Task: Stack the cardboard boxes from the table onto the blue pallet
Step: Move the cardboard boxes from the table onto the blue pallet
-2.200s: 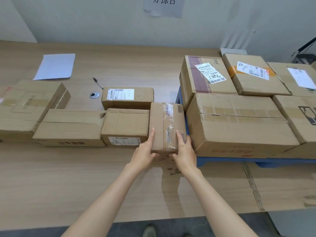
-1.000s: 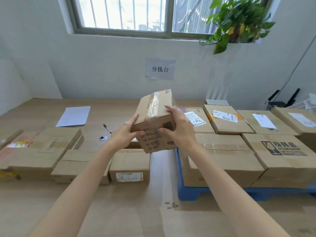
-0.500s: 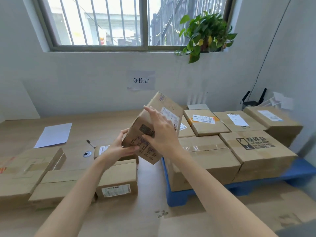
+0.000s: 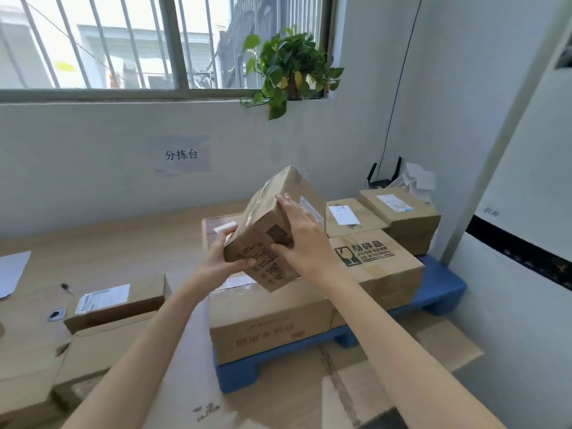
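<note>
Both hands are gripping a small box (image 4: 272, 230) in mid-air, tilted: left hand (image 4: 221, 261) at its seven o'clock corner, right hand (image 4: 305, 243) at three o'clock, above the boxes on the blue pallet (image 4: 439, 292).

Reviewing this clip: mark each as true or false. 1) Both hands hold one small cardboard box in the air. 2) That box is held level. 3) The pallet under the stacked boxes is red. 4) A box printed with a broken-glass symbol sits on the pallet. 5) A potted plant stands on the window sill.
1) True: the left hand and right hand grip the small cardboard box above the stack.
2) False: it is tilted, one corner pointing down.
3) False: the pallet is blue.
4) True: the box with the broken-glass symbol sits on it.
5) True: the potted plant is on the sill.
</note>
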`<action>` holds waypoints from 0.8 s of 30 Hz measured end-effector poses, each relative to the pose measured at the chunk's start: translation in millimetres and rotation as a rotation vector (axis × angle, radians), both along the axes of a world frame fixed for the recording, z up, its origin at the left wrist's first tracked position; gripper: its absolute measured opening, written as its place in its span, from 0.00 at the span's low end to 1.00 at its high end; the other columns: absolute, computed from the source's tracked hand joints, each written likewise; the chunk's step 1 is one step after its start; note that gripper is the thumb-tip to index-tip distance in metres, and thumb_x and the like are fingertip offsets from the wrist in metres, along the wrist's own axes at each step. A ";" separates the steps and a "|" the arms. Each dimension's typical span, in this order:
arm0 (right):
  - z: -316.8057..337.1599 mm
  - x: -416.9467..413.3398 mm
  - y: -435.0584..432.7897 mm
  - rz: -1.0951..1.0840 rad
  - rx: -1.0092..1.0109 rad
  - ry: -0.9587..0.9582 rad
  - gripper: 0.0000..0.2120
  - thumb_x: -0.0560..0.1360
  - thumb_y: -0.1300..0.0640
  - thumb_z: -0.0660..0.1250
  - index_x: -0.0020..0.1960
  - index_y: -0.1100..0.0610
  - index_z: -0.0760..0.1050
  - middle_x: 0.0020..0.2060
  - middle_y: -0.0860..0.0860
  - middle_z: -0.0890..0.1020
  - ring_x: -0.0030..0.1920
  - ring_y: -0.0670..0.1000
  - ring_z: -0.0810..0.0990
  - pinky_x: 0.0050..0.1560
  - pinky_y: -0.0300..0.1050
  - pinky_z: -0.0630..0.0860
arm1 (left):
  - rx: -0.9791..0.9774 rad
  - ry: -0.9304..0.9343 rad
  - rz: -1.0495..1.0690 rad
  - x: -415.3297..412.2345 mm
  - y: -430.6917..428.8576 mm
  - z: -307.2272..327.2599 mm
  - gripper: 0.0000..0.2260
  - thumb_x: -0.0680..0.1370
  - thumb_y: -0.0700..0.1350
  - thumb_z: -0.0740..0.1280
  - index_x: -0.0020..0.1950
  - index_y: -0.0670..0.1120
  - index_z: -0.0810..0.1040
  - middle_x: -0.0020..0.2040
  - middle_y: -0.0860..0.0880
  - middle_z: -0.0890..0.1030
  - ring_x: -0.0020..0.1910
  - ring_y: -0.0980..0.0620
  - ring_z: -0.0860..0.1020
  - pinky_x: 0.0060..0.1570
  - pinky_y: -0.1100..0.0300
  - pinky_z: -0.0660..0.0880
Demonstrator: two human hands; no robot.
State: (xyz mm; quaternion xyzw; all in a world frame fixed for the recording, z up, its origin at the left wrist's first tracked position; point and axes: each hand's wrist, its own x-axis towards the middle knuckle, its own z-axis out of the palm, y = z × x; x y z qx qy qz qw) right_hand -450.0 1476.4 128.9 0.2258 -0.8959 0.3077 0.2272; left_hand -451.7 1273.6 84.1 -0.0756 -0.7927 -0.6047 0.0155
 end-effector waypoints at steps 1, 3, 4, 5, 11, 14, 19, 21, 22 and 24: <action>-0.2 -3.8 25.2 -0.021 -0.006 -0.011 0.43 0.71 0.57 0.74 0.78 0.47 0.53 0.77 0.48 0.60 0.76 0.50 0.57 0.73 0.54 0.60 | -0.035 0.039 0.011 -9.1 23.3 1.7 0.33 0.70 0.36 0.75 0.69 0.52 0.63 0.55 0.49 0.80 0.54 0.51 0.80 0.53 0.56 0.78; -3.3 -10.8 77.3 -0.065 -0.025 -0.025 0.45 0.71 0.59 0.74 0.78 0.44 0.51 0.77 0.49 0.59 0.77 0.52 0.56 0.73 0.58 0.62 | -0.155 0.112 0.024 -27.4 73.1 5.3 0.35 0.70 0.41 0.76 0.71 0.52 0.62 0.54 0.51 0.80 0.53 0.50 0.79 0.54 0.55 0.76; -5.3 -13.5 105.4 -0.089 -0.039 -0.034 0.45 0.71 0.60 0.75 0.78 0.43 0.52 0.77 0.49 0.58 0.77 0.52 0.56 0.72 0.59 0.64 | -0.220 0.139 0.029 -34.4 101.0 8.2 0.35 0.71 0.42 0.76 0.73 0.52 0.61 0.53 0.51 0.79 0.51 0.51 0.79 0.52 0.57 0.75; -7.5 -15.4 133.3 -0.111 -0.060 -0.041 0.45 0.70 0.61 0.75 0.77 0.43 0.53 0.77 0.50 0.58 0.77 0.53 0.57 0.71 0.59 0.66 | -0.261 0.165 0.034 -41.1 128.7 10.2 0.35 0.72 0.42 0.75 0.74 0.52 0.60 0.52 0.51 0.79 0.50 0.51 0.78 0.50 0.60 0.73; -20.9 -18.6 282.2 -0.241 -0.181 -0.071 0.39 0.67 0.63 0.77 0.69 0.42 0.62 0.74 0.50 0.65 0.70 0.54 0.69 0.65 0.57 0.73 | -0.342 0.283 -0.045 -65.1 279.1 5.8 0.36 0.73 0.41 0.73 0.76 0.53 0.58 0.58 0.50 0.76 0.51 0.51 0.76 0.47 0.63 0.74; -26.9 -14.5 341.5 -0.301 -0.208 -0.094 0.37 0.67 0.64 0.77 0.68 0.45 0.64 0.69 0.48 0.70 0.65 0.49 0.72 0.63 0.54 0.75 | -0.328 0.281 -0.116 -71.5 338.0 -1.8 0.36 0.73 0.41 0.73 0.75 0.54 0.59 0.61 0.48 0.76 0.53 0.50 0.75 0.50 0.59 0.75; -41.9 -6.4 410.1 -0.414 -0.245 -0.097 0.36 0.66 0.64 0.77 0.68 0.46 0.65 0.66 0.47 0.72 0.60 0.46 0.73 0.60 0.48 0.76 | -0.400 0.284 -0.236 -83.7 410.3 -5.9 0.35 0.73 0.44 0.72 0.75 0.58 0.57 0.62 0.48 0.76 0.58 0.49 0.75 0.57 0.48 0.75; -50.1 -7.2 426.5 -0.465 -0.267 -0.092 0.37 0.65 0.63 0.78 0.67 0.45 0.65 0.69 0.49 0.71 0.65 0.49 0.73 0.62 0.51 0.75 | -0.424 0.267 -0.279 -88.5 429.6 -5.0 0.35 0.74 0.44 0.72 0.75 0.59 0.57 0.61 0.50 0.75 0.57 0.50 0.76 0.55 0.51 0.76; -54.4 -7.5 432.2 -0.490 -0.276 -0.098 0.38 0.64 0.62 0.79 0.67 0.45 0.65 0.70 0.49 0.70 0.67 0.50 0.71 0.64 0.53 0.74 | -0.441 0.255 -0.301 -91.4 436.4 -5.0 0.35 0.74 0.44 0.72 0.75 0.59 0.57 0.61 0.51 0.75 0.56 0.51 0.76 0.53 0.53 0.77; -62.8 -7.6 438.7 -0.525 -0.278 -0.112 0.37 0.65 0.60 0.79 0.68 0.45 0.65 0.70 0.49 0.68 0.68 0.50 0.70 0.64 0.54 0.74 | -0.495 0.239 -0.339 -99.1 443.6 -7.2 0.34 0.75 0.44 0.71 0.75 0.58 0.56 0.59 0.52 0.75 0.53 0.54 0.77 0.47 0.62 0.76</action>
